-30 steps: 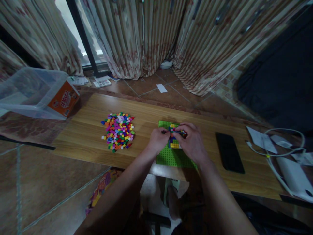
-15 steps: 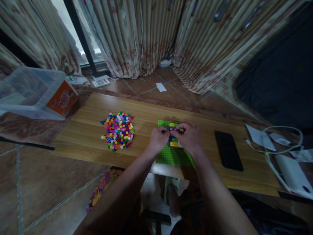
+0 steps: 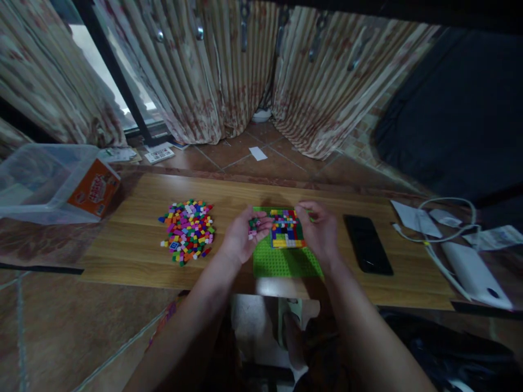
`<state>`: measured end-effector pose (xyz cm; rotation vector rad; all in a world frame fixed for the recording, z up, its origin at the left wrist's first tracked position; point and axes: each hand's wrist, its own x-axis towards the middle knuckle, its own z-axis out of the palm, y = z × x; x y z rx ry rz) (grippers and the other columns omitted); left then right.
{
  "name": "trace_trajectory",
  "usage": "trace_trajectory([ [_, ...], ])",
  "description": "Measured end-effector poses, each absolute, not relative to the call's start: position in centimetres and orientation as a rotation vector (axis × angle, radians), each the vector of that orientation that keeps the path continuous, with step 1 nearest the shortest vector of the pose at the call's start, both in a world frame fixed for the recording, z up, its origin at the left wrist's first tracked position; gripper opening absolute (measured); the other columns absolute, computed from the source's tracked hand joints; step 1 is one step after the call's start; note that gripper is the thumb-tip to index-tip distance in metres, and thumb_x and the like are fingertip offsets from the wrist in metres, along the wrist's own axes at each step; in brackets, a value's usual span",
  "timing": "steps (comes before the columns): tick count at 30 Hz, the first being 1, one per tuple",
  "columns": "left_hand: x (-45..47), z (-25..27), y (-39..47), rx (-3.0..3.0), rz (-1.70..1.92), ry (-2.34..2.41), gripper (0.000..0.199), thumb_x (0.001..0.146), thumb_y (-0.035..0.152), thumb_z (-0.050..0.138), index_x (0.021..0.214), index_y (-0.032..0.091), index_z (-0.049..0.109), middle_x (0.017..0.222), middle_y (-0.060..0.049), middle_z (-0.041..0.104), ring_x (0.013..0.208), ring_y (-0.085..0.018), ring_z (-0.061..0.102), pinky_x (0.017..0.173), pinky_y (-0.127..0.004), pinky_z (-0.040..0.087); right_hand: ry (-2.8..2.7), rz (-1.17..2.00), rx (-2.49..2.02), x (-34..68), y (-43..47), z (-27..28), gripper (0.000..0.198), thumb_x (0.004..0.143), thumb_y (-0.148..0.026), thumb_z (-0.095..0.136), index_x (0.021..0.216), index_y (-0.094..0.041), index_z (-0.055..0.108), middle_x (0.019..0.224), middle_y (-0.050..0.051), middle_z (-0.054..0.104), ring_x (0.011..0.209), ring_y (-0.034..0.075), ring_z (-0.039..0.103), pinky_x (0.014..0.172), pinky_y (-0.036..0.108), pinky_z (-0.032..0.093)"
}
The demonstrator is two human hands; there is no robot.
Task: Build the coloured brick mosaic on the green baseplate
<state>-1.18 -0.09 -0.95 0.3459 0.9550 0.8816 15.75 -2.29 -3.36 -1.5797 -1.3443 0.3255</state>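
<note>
A green studded baseplate [image 3: 286, 264] lies near the table's front edge. On its upper part sits a flat block of multicoloured toy bricks [image 3: 286, 231], with yellow along its front. My left hand [image 3: 241, 234] is turned palm up at the baseplate's left side, fingers partly curled, cradling several small toy bricks [image 3: 254, 226], pink and dark ones among them. My right hand [image 3: 321, 231] is at the right edge of the brick block, thumb and fingers drawn together near its back right corner. Whatever may be between those fingertips is hidden.
A heap of loose bricks [image 3: 188, 231] lies on the wooden table [image 3: 134, 239] to the left. Beyond it stands a clear plastic box [image 3: 44, 185]. Right of my hands are a black phone [image 3: 368, 245], a white cable [image 3: 443, 267] and a white power bank [image 3: 476, 275].
My hands were close together over the brick block and have moved apart. My left hand has turned palm up, showing bricks in it, and more of the block is visible. The view has shifted.
</note>
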Motion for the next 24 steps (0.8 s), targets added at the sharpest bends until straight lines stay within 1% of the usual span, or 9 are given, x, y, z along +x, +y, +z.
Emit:
trace_trajectory([
  [3,-1.6,-0.2,0.0,0.280,0.835,0.823,0.043,0.096,0.041,0.039,0.086,0.008,0.063,0.082,-0.015,0.069,0.076,-0.016,0.067,0.071,-0.026,0.055,-1.383,0.321,-1.505,15.3,-2.9,-2.5,0.022,0.088,-0.038,0.054,0.085,-0.023,0.068,0.094,0.005,0.069,0.093,0.021,0.063,0.085,0.036,0.050],
  [5,-1.6,-0.3,0.0,0.272,0.806,0.758,0.047,0.096,0.046,0.037,0.090,0.007,0.063,0.086,-0.016,0.069,0.080,-0.019,0.067,0.074,-0.029,0.056,-1.507,0.347,-1.451,14.7,-3.3,-2.0,0.020,0.089,-0.035,0.054,0.090,-0.024,0.070,0.101,0.005,0.068,0.100,0.021,0.062,0.091,0.037,0.048],
  [9,-1.4,-0.8,0.0,0.256,0.775,0.676,0.050,0.096,0.049,0.035,0.094,0.008,0.064,0.084,-0.013,0.067,0.076,-0.017,0.065,0.076,-0.030,0.055,-1.772,0.358,-1.393,13.7,-3.9,-1.8,0.022,0.092,-0.031,0.053,0.104,-0.026,0.071,0.118,0.007,0.062,0.113,0.022,0.056,0.100,0.042,0.043],
  [14,-1.4,-1.1,0.1,0.264,0.756,0.618,0.053,0.096,0.051,0.034,0.095,0.008,0.065,0.079,-0.010,0.065,0.067,-0.015,0.060,0.071,-0.028,0.053,-1.894,0.307,-1.433,13.5,-4.0,-2.3,0.022,0.091,-0.028,0.055,0.107,-0.026,0.070,0.125,0.009,0.058,0.115,0.025,0.053,0.099,0.046,0.043],
  [17,-1.5,-1.1,0.1,0.265,0.736,0.614,0.055,0.095,0.054,0.034,0.095,0.008,0.065,0.078,-0.009,0.063,0.064,-0.014,0.058,0.067,-0.026,0.051,-1.940,0.264,-1.449,13.6,-3.9,-2.4,0.020,0.090,-0.028,0.057,0.103,-0.027,0.072,0.127,0.008,0.058,0.115,0.027,0.052,0.097,0.048,0.043],
  [19,-1.5,-1.1,0.1,0.268,0.724,0.615,0.055,0.094,0.054,0.035,0.095,0.008,0.065,0.078,-0.010,0.063,0.063,-0.013,0.057,0.066,-0.025,0.051,-1.963,0.236,-1.449,13.5,-4.0,-2.3,0.017,0.089,-0.028,0.058,0.098,-0.028,0.073,0.124,0.007,0.059,0.113,0.027,0.052,0.096,0.048,0.043],
  [24,-1.4,-1.2,0.1,0.302,0.721,0.598,0.057,0.094,0.055,0.034,0.099,0.007,0.065,0.085,-0.013,0.066,0.063,-0.013,0.058,0.064,-0.025,0.051,-1.955,0.234,-1.455,13.2,-4.1,-1.7,0.014,0.089,-0.026,0.058,0.091,-0.026,0.072,0.104,0.006,0.064,0.102,0.025,0.055,0.090,0.043,0.045],
])
